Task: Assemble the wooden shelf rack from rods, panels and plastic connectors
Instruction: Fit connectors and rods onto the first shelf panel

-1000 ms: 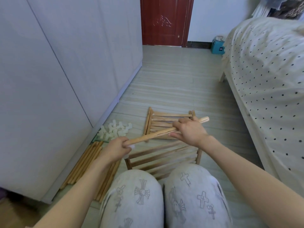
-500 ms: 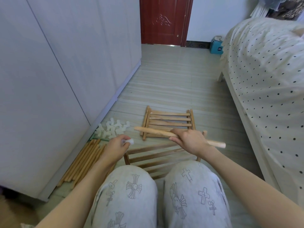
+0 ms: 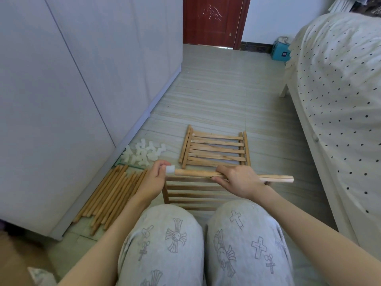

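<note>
My right hand (image 3: 241,180) grips a wooden rod (image 3: 198,173) near its middle and holds it level above the floor. My left hand (image 3: 153,180) pinches a small white plastic connector (image 3: 170,169) right at the rod's left end. One slatted wooden panel (image 3: 216,149) lies flat on the floor beyond the hands. A second slatted panel (image 3: 191,193) lies under the rod, just in front of my knees. A pile of white connectors (image 3: 143,154) and a bundle of rods (image 3: 111,195) lie to the left along the wardrobe.
A white wardrobe (image 3: 61,100) runs along the left. A bed with a dotted cover (image 3: 340,89) fills the right side. A red door (image 3: 214,19) and a blue box (image 3: 280,53) stand at the far end of the tiled floor.
The rod has swung from a slant to level and dropped lower. My left hand let go of the rod's end and now brings the white connector up to that end.
</note>
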### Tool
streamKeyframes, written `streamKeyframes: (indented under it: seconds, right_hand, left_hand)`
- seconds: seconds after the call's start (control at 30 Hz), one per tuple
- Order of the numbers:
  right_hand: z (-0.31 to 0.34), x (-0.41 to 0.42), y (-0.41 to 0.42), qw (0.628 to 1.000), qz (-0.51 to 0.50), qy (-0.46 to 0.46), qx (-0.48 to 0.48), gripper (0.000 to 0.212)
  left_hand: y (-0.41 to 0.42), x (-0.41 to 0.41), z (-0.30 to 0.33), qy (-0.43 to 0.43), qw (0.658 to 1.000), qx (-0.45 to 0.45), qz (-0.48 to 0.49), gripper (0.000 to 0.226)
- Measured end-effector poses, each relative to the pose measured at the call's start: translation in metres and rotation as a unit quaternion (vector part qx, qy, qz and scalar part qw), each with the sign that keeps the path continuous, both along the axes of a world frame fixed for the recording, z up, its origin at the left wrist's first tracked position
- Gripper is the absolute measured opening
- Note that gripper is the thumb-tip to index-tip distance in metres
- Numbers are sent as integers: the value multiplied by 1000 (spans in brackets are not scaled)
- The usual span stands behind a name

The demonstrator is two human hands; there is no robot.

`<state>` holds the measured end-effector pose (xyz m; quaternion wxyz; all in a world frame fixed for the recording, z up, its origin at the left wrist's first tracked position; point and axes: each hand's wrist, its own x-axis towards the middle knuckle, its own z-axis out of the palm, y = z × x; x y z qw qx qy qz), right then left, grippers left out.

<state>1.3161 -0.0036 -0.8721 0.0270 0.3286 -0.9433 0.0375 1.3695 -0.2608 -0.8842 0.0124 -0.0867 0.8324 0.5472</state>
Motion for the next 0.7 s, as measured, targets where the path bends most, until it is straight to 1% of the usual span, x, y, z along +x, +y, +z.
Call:
streamKeyframes:
  seconds: [0.27, 0.43, 0.53, 0.7]
  right_hand:
    - [-9, -2, 2, 1000, 2, 14, -27, 40]
    - [-11, -2, 1, 1000, -12, -20, -20, 40]
    - [-12, -3, 1, 999, -22, -13, -27, 40]
    - [-6, -5, -5, 999, -2, -18, -38, 37]
  left_hand:
    - [0, 3, -6, -8, 1000, 19, -7, 24]
    - [1, 4, -9, 2, 1000, 22, -3, 26]
    - [1, 4, -10, 6, 1000, 28, 2, 27]
    - [0, 4, -13, 14, 1000, 24, -8, 27]
